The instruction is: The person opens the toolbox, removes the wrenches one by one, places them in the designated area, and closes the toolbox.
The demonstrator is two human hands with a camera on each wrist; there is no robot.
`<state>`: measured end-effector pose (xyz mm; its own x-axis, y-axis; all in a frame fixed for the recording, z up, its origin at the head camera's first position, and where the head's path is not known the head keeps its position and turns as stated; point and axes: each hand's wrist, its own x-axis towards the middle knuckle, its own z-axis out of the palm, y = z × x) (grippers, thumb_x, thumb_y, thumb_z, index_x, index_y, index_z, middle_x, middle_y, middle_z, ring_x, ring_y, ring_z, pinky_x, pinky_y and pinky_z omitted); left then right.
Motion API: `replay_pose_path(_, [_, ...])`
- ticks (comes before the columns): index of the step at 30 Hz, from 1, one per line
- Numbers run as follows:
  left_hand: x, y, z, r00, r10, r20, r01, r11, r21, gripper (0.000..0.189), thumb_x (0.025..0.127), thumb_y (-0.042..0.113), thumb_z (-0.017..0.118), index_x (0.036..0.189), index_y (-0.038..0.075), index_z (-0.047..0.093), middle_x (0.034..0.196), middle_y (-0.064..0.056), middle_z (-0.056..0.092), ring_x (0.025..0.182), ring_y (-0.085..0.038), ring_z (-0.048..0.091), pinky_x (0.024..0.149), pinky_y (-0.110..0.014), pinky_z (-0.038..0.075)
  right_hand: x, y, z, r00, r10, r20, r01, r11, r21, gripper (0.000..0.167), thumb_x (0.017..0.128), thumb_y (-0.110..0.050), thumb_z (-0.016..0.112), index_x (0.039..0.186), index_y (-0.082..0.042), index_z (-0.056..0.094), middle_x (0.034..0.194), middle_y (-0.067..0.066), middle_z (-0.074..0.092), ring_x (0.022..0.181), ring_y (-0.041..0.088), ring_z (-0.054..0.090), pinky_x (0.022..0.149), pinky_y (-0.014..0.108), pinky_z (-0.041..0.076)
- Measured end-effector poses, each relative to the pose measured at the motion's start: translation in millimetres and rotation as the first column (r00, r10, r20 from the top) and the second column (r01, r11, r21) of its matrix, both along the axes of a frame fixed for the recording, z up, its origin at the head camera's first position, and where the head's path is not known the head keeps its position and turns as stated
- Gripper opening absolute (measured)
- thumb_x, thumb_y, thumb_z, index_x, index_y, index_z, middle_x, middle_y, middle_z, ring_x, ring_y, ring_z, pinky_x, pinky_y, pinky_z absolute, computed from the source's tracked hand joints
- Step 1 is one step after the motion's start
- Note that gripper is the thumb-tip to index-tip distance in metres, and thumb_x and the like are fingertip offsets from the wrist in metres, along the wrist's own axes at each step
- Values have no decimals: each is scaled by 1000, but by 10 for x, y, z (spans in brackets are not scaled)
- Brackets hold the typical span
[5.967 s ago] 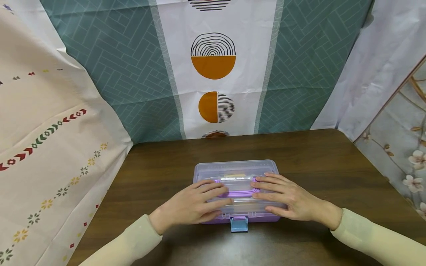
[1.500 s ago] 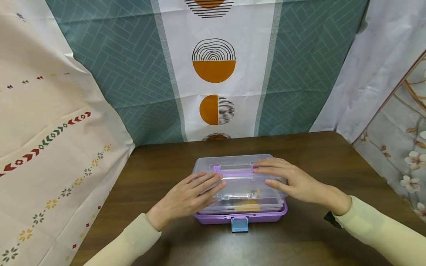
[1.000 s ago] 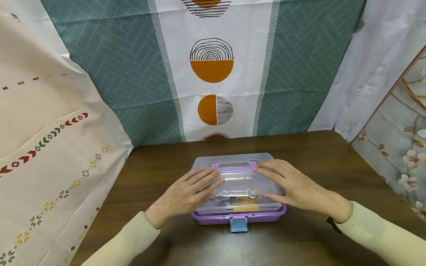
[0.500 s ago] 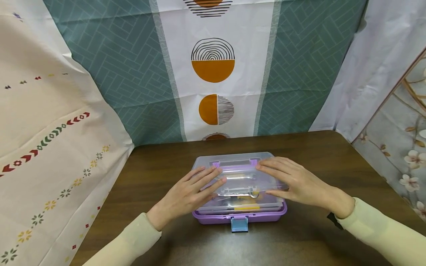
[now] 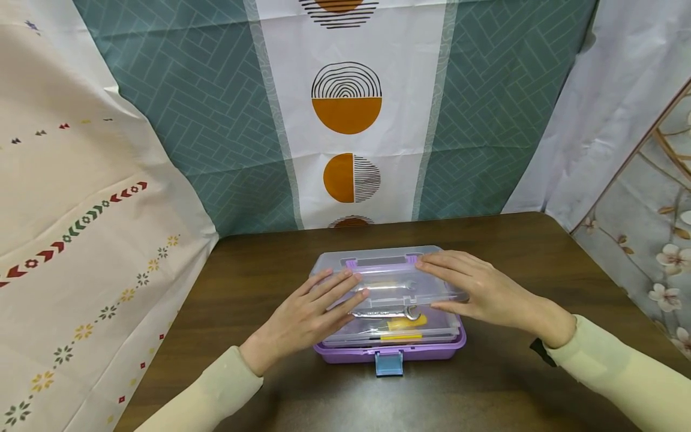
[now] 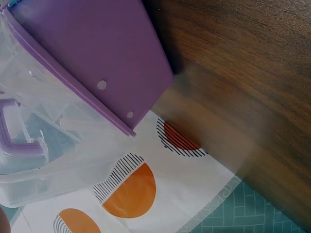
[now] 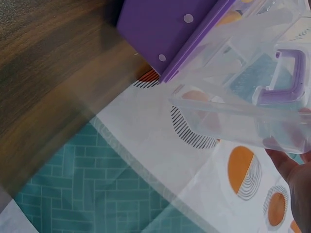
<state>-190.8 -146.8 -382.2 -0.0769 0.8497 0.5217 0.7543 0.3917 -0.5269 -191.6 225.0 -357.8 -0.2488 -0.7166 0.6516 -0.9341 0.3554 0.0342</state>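
A purple-bottomed plastic toolbox (image 5: 432,355) sits on the table, its clear lid (image 5: 432,287) raised at the front and sloping over the inside. My right hand (image 5: 486,294) grips the lid's right side, fingers on top and thumb low at the front corner. My left hand (image 5: 302,321) holds the left side with fingers spread over it; its thumb is mostly hidden. Under the lid's front edge shows a clear tray (image 5: 345,338) with a metal wrench (image 5: 412,313) and a yellow-handled item (image 5: 405,324). A purple handle (image 7: 297,77) lies on the lid.
The toolbox's blue latch (image 5: 388,363) hangs down at the front. Brown wooden table (image 5: 259,258) surrounds the box. Behind stands a patterned teal and white cloth (image 5: 232,150), with a cream cloth (image 5: 81,270) at the left and a floral one (image 5: 648,240) at the right.
Six seconds ago the lid lay down on the toolbox under both hands. Its front has since risen and moved back, uncovering more of the tray, the wrench and the yellow-handled item.
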Motion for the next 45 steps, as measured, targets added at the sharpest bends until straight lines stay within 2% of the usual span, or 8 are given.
replay_pose_path(15, [-29,3,36,1000,25,20,-25,1000,10,44,114,29,40,153,12,53,160,-15,46,147,-28,44,121,-46,37,-47,11,44,999,-12,33,12,1000,-1,65,103,-53,59,144,-3,60,143,11,61,127,28,59,120,19,30])
replay_pose_path(20, [-29,-7,84,998,37,46,-37,999,1,44,114,17,33,154,12,50,160,-15,45,149,-28,42,122,-47,35,-54,19,65,999,-15,43,15,1000,-4,65,103,-53,58,145,-4,60,144,10,61,127,27,59,119,19,31])
replay_pose_path(27, [-85,-12,146,998,31,57,-37,993,113,42,114,28,42,149,10,56,147,-16,59,141,-30,52,116,-48,43,-89,37,105,996,22,84,-19,999,-45,65,102,-50,63,145,-2,59,145,13,60,129,26,58,117,19,35])
replay_pose_path(31, [-116,-38,166,997,38,70,-48,988,144,42,114,30,42,148,11,58,145,-17,60,140,-32,52,116,-49,42,-131,40,132,989,60,133,-51,996,-70,63,100,-43,70,144,1,59,145,15,60,132,25,56,116,20,37])
replay_pose_path(35, [-145,-61,173,988,42,148,-68,982,176,43,114,32,43,149,13,57,149,-20,55,143,-35,49,119,-51,39,-173,49,161,980,98,174,-84,993,-85,62,97,-35,76,144,3,58,143,20,59,134,24,55,115,21,38])
replay_pose_path(39, [-172,-84,167,966,30,255,-86,973,213,45,113,35,43,151,15,54,153,-23,48,143,-39,46,117,-52,40,-199,65,181,970,94,224,-77,993,-86,65,92,-26,83,145,2,58,145,19,59,136,23,53,116,21,37])
replay_pose_path(42, [-185,-98,165,957,30,290,-98,970,221,46,113,37,43,152,16,53,152,-24,48,142,-40,47,115,-51,43,-212,75,189,963,63,262,-46,996,-71,65,94,-34,79,146,-1,57,148,14,58,138,22,52,117,21,36])
replay_pose_path(45, [-199,-103,171,956,38,292,-104,971,215,46,113,37,44,152,16,53,151,-23,49,140,-40,49,114,-49,44,-224,85,192,958,28,286,-14,999,-50,66,97,-45,70,147,-4,57,150,10,57,138,21,51,117,20,35])
